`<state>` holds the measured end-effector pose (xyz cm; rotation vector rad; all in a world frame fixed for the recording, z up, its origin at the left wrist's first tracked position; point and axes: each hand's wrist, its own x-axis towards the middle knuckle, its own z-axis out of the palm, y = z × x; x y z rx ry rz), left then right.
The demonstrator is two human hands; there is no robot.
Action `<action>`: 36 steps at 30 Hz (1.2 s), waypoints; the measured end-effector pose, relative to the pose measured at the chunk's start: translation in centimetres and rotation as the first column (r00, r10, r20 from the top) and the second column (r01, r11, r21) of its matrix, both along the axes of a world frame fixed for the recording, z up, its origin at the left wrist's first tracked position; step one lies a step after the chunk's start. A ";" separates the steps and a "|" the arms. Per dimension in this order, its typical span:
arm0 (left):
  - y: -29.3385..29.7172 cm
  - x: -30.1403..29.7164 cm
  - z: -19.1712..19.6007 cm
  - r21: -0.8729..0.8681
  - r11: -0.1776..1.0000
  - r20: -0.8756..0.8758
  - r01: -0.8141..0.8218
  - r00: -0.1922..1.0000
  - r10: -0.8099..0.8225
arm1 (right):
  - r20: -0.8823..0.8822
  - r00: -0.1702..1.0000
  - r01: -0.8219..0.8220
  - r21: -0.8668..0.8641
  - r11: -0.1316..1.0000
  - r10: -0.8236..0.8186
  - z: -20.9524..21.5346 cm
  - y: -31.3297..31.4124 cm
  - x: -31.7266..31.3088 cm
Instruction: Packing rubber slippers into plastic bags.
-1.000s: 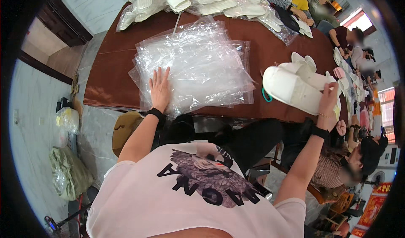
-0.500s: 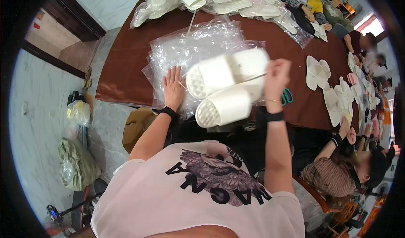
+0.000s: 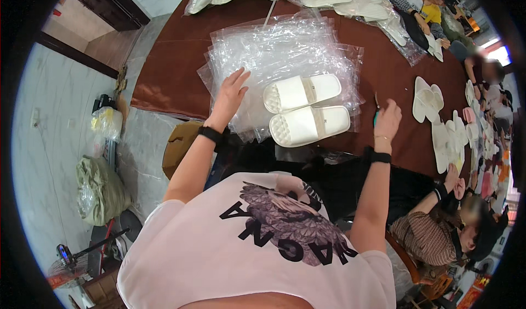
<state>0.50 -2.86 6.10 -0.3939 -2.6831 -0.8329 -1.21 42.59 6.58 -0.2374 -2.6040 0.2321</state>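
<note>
Holds left hand (image 3: 231,98) loosely spread, gripping nothing, over left side of bags (image 3: 274,40); has right hand (image 3: 388,120) half-curled at scissors (image 3: 376,117), cannot tell whether gripping them. Has slippers (image 3: 296,129) between, on bags' near right.

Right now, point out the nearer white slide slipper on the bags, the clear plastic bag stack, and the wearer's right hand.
Nearer white slide slipper (image 3: 303,126): head view, on its strap.
Clear plastic bag stack (image 3: 268,59): head view, on its exposed top.
Right hand (image 3: 388,120): head view, back of the hand.
</note>
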 end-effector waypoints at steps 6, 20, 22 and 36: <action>4.8 4.8 2.6 0.067 0.882 0.038 0.467 0.882 -0.470 | 0.310 0.950 -0.009 0.144 0.990 -0.036 -4.8 4.8 3.5; 5.2 5.1 0.5 -0.178 0.928 0.005 0.328 0.943 -0.333 | -0.163 0.956 -0.156 -0.987 -0.048 0.243 -1.7 2.1 6.6; 4.5 4.9 1.0 -0.177 0.936 0.006 0.306 0.951 -0.309 | -0.234 0.910 -0.212 -0.972 -0.100 0.342 1.5 -2.0 8.0; 3.2 4.4 2.3 0.496 0.864 0.257 0.087 0.936 -0.241 | -0.057 0.311 0.477 -0.854 -0.208 0.949 1.6 -17.7 11.4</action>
